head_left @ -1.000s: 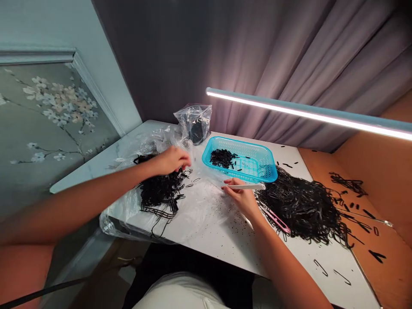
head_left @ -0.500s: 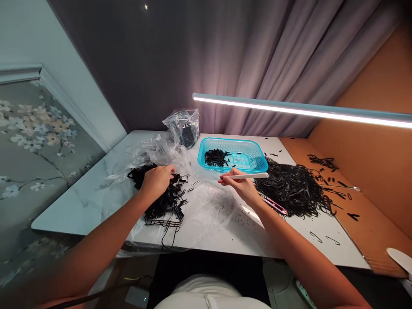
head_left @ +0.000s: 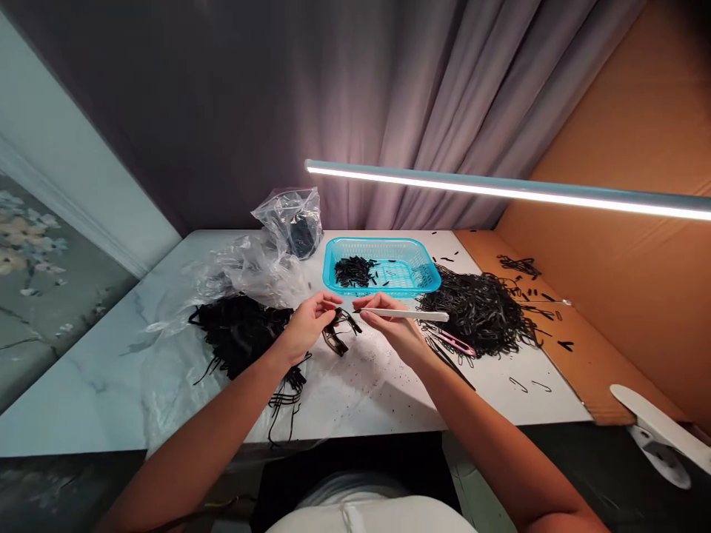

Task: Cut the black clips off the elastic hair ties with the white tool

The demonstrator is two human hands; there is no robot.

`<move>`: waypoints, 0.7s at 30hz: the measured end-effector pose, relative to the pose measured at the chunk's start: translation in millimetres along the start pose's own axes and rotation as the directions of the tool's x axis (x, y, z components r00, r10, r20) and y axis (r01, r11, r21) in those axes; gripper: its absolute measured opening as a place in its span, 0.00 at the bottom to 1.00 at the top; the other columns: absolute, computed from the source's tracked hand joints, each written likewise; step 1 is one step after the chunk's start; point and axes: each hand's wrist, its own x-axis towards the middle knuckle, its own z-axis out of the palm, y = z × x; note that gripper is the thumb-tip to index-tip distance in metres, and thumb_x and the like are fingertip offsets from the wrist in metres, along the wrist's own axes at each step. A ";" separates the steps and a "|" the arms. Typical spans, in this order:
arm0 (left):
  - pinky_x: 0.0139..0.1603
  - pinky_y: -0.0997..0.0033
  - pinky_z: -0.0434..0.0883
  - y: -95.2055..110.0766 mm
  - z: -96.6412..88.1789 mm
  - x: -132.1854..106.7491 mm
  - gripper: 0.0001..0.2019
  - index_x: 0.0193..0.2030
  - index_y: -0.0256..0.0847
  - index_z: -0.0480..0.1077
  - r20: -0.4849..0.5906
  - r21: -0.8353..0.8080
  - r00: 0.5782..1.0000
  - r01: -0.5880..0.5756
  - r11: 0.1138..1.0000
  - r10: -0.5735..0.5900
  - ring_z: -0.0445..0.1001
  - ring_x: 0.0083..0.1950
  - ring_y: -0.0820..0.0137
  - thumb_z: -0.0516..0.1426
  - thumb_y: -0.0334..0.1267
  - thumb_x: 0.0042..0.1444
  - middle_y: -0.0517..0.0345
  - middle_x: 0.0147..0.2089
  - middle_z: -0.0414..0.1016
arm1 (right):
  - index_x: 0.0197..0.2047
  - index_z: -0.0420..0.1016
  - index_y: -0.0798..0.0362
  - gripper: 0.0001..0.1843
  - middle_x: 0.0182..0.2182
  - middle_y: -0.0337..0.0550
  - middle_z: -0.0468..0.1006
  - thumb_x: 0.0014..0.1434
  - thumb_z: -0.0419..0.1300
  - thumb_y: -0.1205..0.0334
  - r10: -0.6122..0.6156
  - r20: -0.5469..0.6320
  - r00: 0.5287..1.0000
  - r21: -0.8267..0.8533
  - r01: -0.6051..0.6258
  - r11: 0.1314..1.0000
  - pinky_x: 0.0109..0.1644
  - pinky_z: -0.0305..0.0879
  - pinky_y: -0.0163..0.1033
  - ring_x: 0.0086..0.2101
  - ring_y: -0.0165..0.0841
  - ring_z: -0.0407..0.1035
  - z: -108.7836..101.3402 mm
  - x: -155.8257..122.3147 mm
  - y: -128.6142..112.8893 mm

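My left hand (head_left: pixel 304 327) has its fingers closed on a small cluster of black pieces (head_left: pixel 336 342), which dangles below the fingertips over the white table (head_left: pixel 366 400). Close beside it, my right hand (head_left: pixel 397 326) grips a slim white pen-like tool (head_left: pixel 425 316); its dark tip points left at the cluster. Whether the tip touches the pieces I cannot tell. Left of my left hand lies a heap of black strips and pieces (head_left: pixel 236 333) on clear plastic. Behind both hands is a blue basket (head_left: pixel 383 241) with short black pieces (head_left: pixel 353 272) inside.
A large pile of thin black loops (head_left: pixel 478 311) spreads on the right, with a pink tool (head_left: pixel 458 342) at its near edge. A clear bag (head_left: pixel 289 222) stands at the back left. A lit tube lamp (head_left: pixel 500 189) crosses above the table. Cardboard (head_left: pixel 555 348) lines the right side.
My left hand has come right from the black heap with a cluster of pieces, and is now near my right hand. The view has shifted; the right hand still holds the white tool.
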 end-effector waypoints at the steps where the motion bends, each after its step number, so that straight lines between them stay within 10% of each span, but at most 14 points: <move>1: 0.42 0.72 0.67 -6.6 5.3 2.7 0.11 0.45 0.38 0.70 0.037 -0.055 0.998 0.044 0.998 -0.042 0.71 0.38 0.73 0.58 0.33 0.55 0.57 0.39 0.72 | 0.30 0.68 0.55 0.14 0.49 0.47 0.76 0.55 0.67 0.55 0.020 -0.004 1.000 0.000 -0.020 1.000 0.50 0.64 0.40 0.51 0.37 0.69 -1.2 -0.6 3.5; 6: 0.43 0.70 0.68 -22.5 13.0 9.5 0.14 0.48 0.38 0.70 0.149 -0.116 0.989 0.008 0.993 0.009 0.71 0.39 0.72 0.59 0.39 0.56 0.54 0.43 0.73 | 0.31 0.67 0.55 0.14 0.47 0.46 0.78 0.54 0.67 0.56 0.158 0.053 0.986 0.056 -0.161 0.985 0.46 0.63 0.39 0.43 0.33 0.72 -7.4 -2.9 18.3; 12: 0.32 0.73 0.60 -28.5 -4.6 14.1 0.12 0.48 0.41 0.72 0.065 0.359 0.995 -0.092 0.929 0.073 0.63 0.30 0.73 0.52 0.35 0.59 0.63 0.29 0.67 | 0.31 0.66 0.54 0.16 0.38 0.44 0.80 0.52 0.68 0.55 0.238 0.091 0.967 0.094 -0.246 0.965 0.40 0.60 0.37 0.36 0.31 0.70 -22.1 3.4 19.1; 15: 0.28 0.72 0.56 -28.2 -7.4 13.1 0.14 0.45 0.42 0.75 0.205 0.513 0.978 -0.076 0.855 -0.036 0.60 0.25 0.72 0.49 0.40 0.63 0.64 0.25 0.64 | 0.30 0.67 0.54 0.16 0.38 0.44 0.80 0.51 0.70 0.56 0.256 0.124 0.959 0.061 -0.265 0.962 0.40 0.60 0.37 0.35 0.31 0.70 -30.8 8.1 17.0; 21: 0.51 0.64 0.61 -23.1 16.6 9.9 0.12 0.42 0.44 0.79 0.293 0.543 0.952 -0.244 0.804 0.091 0.71 0.49 0.61 0.61 0.47 0.55 0.56 0.44 0.79 | 0.32 0.70 0.54 0.14 0.36 0.44 0.79 0.52 0.69 0.57 0.223 0.153 0.963 0.074 -0.236 0.969 0.43 0.64 0.39 0.38 0.32 0.72 -34.7 13.1 19.5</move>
